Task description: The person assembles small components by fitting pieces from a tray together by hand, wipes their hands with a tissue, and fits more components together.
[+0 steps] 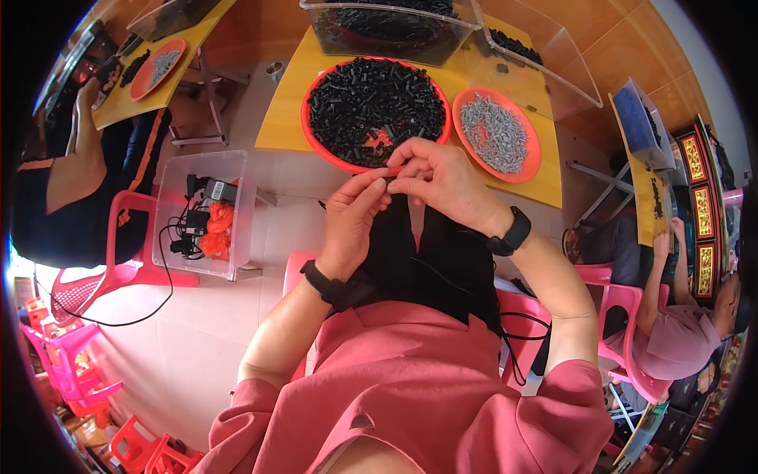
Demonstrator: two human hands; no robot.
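Note:
My left hand [353,220] and my right hand [448,183] meet over my lap, just in front of the near rim of a red basin [306,125]. Thumbs and forefingers of both are pinched together around a small black piece [389,180], mostly covered by the fingertips. Heaped in the basin are many short black tubular pieces [375,99], with a bit of red bottom showing through near my right fingers. To the right, beyond my right hand, an orange plate [534,150] carries a pile of small silvery screw-like parts [493,133].
The yellow table [278,118] also bears a clear bin [395,35] of black pieces and another clear bin [568,71]. At left, a clear box [246,186] holds cables and adapters beside a pink chair [126,237]. One person [679,336] sits at right, another [79,182] at left.

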